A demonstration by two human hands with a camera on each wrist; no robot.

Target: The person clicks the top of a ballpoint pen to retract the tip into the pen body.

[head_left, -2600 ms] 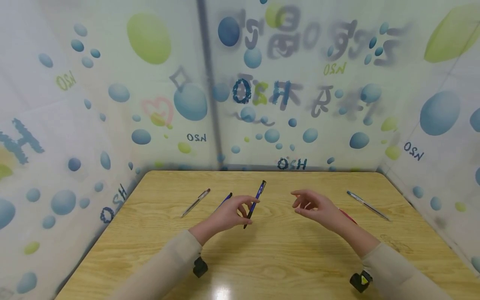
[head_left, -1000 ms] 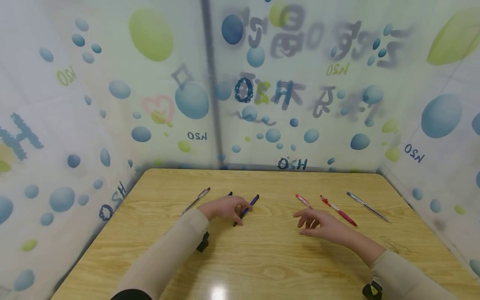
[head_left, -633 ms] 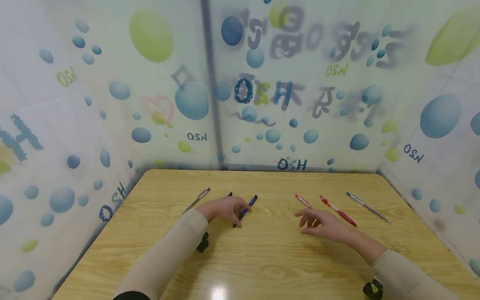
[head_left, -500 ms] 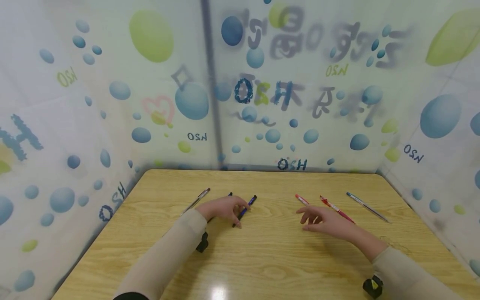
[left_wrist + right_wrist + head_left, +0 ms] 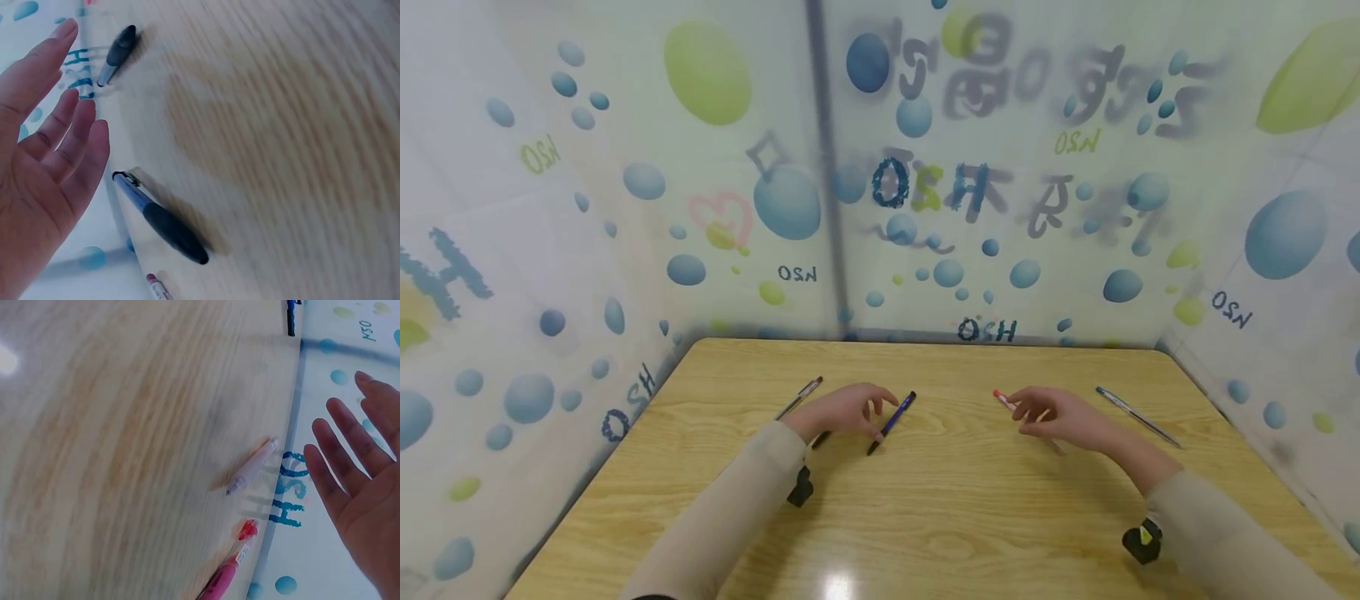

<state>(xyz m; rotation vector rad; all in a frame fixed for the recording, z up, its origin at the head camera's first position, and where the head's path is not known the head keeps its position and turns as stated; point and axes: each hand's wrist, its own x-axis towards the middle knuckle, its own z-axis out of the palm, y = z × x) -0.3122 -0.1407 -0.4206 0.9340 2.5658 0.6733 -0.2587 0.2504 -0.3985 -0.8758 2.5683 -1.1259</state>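
My left hand (image 5: 848,408) hovers over the table with loosely bent fingers and holds nothing. Just right of its fingertips a blue pen with black ends (image 5: 892,423) lies slanted on the wood. Another dark-tipped pen (image 5: 165,222) lies below the hand, largely hidden in the head view. My right hand (image 5: 1063,418), also holding nothing, is above a pale pink pen with a red end (image 5: 1002,398), covering its middle. The right wrist view shows that pale pen (image 5: 253,469) beside a red pen (image 5: 230,565), which the hand hides in the head view.
A clear pen with a brown end (image 5: 801,396) lies on the left of the wooden table (image 5: 925,517). On the right is a clear pen with a blue cap (image 5: 1138,417). Bubble-printed curtains (image 5: 1022,208) enclose the back and both sides.
The blue pen, earlier pinched aloft by my left hand, has been lowered and let go on the table. The left hand has drawn slightly off it; the right hand has shifted right and away from me.
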